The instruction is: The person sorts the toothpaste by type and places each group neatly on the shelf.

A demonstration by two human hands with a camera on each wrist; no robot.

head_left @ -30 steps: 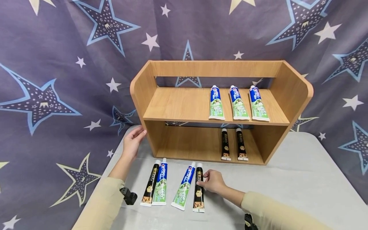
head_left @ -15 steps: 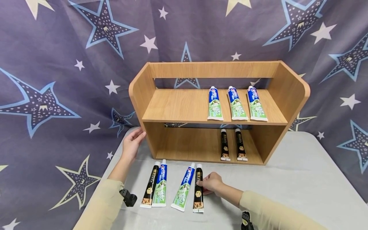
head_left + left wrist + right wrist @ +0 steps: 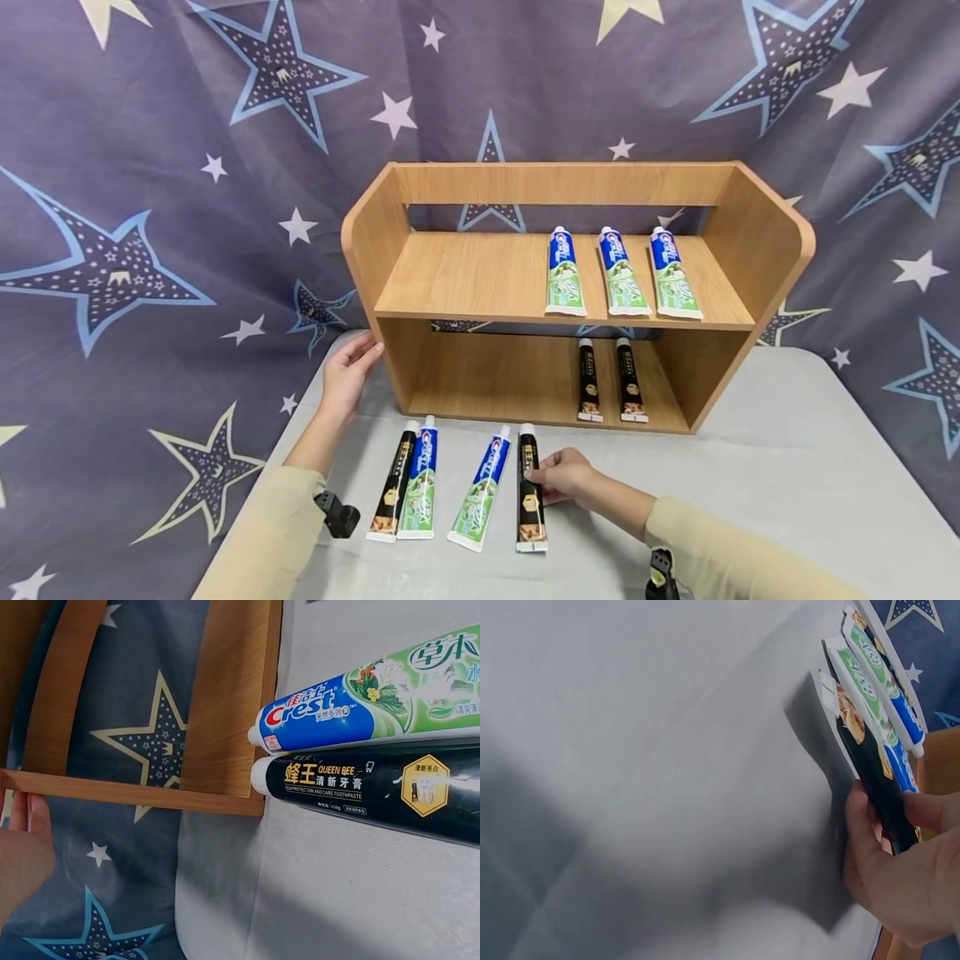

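My right hand (image 3: 567, 475) pinches a black toothpaste tube (image 3: 531, 508) by its right edge, thumb on top and fingers beneath. In the right wrist view the held black tube (image 3: 870, 761) is tilted off the table, casting a shadow. My left hand (image 3: 348, 375) touches the outer left side of the wooden shelf (image 3: 397, 367); its fingers (image 3: 30, 814) rest against the panel's edge. A blue-green Crest tube (image 3: 480, 492) lies just left of the held one. Farther left, another black tube (image 3: 392, 487) and a Crest tube (image 3: 420, 483) lie side by side.
On the upper board (image 3: 465, 275) lie three Crest tubes (image 3: 618, 275) toward the right. Two black tubes (image 3: 588, 383) lie at the right of the lower level. A white-covered table (image 3: 787, 450) bears the shelf, with a star-patterned curtain (image 3: 187, 100) behind.
My right hand has taken hold of the black tube, lifted its edge and shifted it slightly right, away from the Crest tube. The left hand stays at the shelf's side.
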